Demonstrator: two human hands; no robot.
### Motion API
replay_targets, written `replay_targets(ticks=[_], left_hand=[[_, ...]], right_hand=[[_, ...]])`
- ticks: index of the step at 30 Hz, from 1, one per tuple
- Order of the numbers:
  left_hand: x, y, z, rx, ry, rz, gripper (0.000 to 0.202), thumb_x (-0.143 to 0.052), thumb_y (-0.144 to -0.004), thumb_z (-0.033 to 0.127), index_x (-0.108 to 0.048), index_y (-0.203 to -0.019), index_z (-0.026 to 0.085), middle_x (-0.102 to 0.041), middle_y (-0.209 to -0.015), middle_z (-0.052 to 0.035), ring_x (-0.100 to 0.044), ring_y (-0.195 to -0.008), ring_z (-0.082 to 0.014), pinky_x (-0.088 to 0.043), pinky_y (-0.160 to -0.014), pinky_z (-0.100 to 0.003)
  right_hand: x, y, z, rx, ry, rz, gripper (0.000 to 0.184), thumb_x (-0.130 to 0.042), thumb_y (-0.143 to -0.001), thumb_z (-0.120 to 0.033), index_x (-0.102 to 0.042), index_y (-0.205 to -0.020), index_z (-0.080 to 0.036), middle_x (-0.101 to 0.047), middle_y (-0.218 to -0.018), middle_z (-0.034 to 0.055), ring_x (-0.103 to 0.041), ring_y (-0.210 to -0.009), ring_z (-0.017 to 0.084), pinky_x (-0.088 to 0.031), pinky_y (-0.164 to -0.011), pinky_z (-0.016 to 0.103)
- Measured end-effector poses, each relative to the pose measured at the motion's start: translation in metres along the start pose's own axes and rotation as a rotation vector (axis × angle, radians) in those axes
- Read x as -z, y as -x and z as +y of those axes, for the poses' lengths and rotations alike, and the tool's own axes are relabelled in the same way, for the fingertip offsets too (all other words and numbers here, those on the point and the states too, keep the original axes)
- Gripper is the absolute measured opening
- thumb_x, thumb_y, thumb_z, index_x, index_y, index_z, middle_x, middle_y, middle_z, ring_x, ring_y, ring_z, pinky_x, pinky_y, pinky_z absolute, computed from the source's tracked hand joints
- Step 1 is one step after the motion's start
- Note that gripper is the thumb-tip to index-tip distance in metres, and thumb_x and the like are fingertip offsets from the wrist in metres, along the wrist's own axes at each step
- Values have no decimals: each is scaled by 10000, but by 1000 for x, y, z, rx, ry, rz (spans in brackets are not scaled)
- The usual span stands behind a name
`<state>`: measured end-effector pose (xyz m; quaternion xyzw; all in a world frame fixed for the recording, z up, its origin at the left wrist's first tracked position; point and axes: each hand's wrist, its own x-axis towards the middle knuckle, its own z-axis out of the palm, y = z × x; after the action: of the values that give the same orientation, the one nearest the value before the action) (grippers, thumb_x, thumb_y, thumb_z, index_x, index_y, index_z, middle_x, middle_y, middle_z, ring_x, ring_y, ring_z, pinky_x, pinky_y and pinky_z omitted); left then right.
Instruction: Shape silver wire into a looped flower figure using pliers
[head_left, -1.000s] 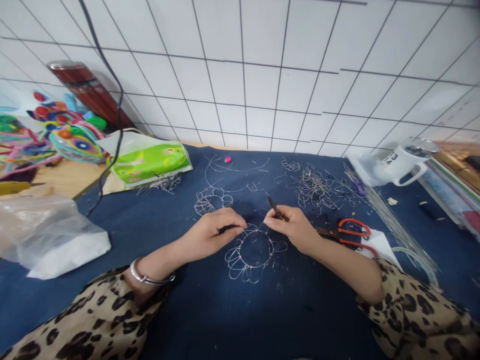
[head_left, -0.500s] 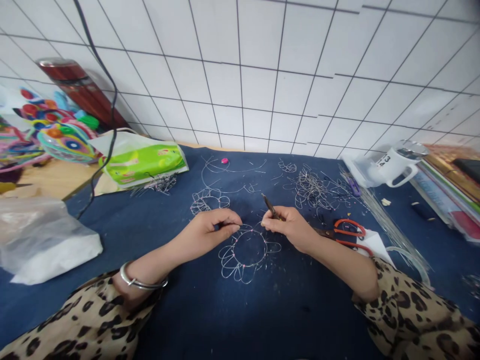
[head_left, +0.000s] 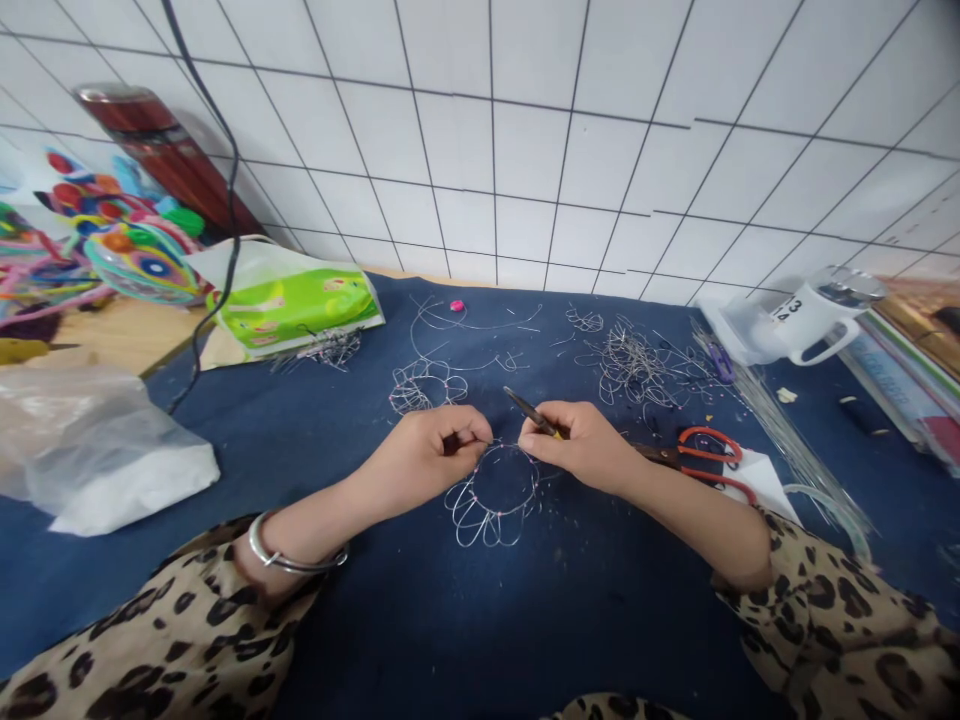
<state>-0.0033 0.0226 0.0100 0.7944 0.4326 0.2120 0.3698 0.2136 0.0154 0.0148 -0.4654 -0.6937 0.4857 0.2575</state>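
A flower-shaped wire frame [head_left: 491,495] with small pink beads lies on the dark blue cloth [head_left: 480,620] in front of me. My left hand [head_left: 431,450] is closed in a pinch on the frame's upper left rim. My right hand [head_left: 581,445] is closed around a thin dark tool [head_left: 529,411], whose tip points up and left, and its fingertips meet the frame's upper right rim. Both hands almost touch over the ring.
Another wire flower [head_left: 424,385] and a tangle of wire pieces [head_left: 634,365] lie behind my hands. Red-handled scissors [head_left: 701,455] sit to the right, with a white mug [head_left: 817,315] beyond. A green tissue pack [head_left: 296,305], a clear plastic bag [head_left: 97,450] and a hanging black cable [head_left: 217,200] are on the left.
My two hands have drawn closer together at the top of the wire frame, and the tool has tipped flatter, pointing more to the left. The view shifted slightly.
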Motion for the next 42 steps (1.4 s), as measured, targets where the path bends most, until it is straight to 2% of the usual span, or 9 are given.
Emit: replay_targets(ticks=[5,10,14,19,25,29,32,36,42], left_hand=[[1,1,1,6,30,-61,107,-480,-803,183,-584,-832,179,-545,-691,25,-458,-593,-78,-377,-541,-194],[7,1,2,44,69,-117,123,-465,-833,236,-574,-848,180,-534,-678,29,-476,-562,-71,-389,-514,-179],[11,1,0,69,103,-168,130,-454,-848,257,-555,-863,177,-542,-698,29,-535,-568,-70,-424,-545,-186],[15,1,-5,17,85,-201,141,-451,-834,205,-552,-929,183,-575,-755,19,-578,-623,-78,-442,-578,-192],[19,1,-4,-81,-42,-179,142,-459,-828,195,-585,-893,186,-605,-792,11,-560,-689,-94,-441,-634,-213],[21,2,0,-117,-65,-135,143,-463,-830,189,-598,-876,185,-618,-821,4,-563,-721,-102,-442,-669,-222],[23,3,4,-138,-60,-106,139,-468,-833,175,-606,-852,183,-621,-832,4,-566,-728,-99,-438,-673,-219],[24,5,6,-181,-27,-58,141,-481,-838,177,-619,-865,184,-633,-853,-7,-573,-756,-107,-444,-683,-220],[26,4,3,-227,15,40,140,-483,-852,198,-620,-871,176,-634,-861,-31,-580,-788,-129,-458,-716,-250]], right_hand=[[0,1,-5,-4,44,3,138,-538,-770,-314,-546,-726,-183,-441,-603,-44,-381,-542,76,-314,-529,234],[17,2,-6,-23,91,21,165,-521,-782,-347,-563,-778,-188,-487,-663,-24,-417,-586,90,-334,-565,241],[34,0,-3,-62,388,-25,234,-534,-773,-416,-581,-847,-200,-566,-737,8,-482,-630,119,-342,-570,253],[33,-5,18,-11,888,93,297,-574,-735,-475,-572,-838,-196,-566,-834,64,-503,-784,196,-341,-610,284],[26,-4,22,123,1015,102,161,-547,-783,-345,-589,-806,-192,-563,-847,86,-481,-845,233,-338,-721,354],[23,4,1,233,886,52,118,-489,-810,-226,-595,-852,-198,-581,-872,63,-487,-853,203,-339,-774,347],[15,10,-10,302,712,-45,198,-565,-764,-274,-575,-949,-203,-577,-924,52,-493,-870,184,-369,-773,309],[3,12,-12,350,646,14,72,-551,-763,-226,-575,-822,-192,-572,-816,29,-496,-796,155,-373,-774,305],[7,9,-9,112,289,97,51,-544,-761,-216,-586,-780,-194,-584,-738,-6,-512,-658,102,-407,-640,243]])
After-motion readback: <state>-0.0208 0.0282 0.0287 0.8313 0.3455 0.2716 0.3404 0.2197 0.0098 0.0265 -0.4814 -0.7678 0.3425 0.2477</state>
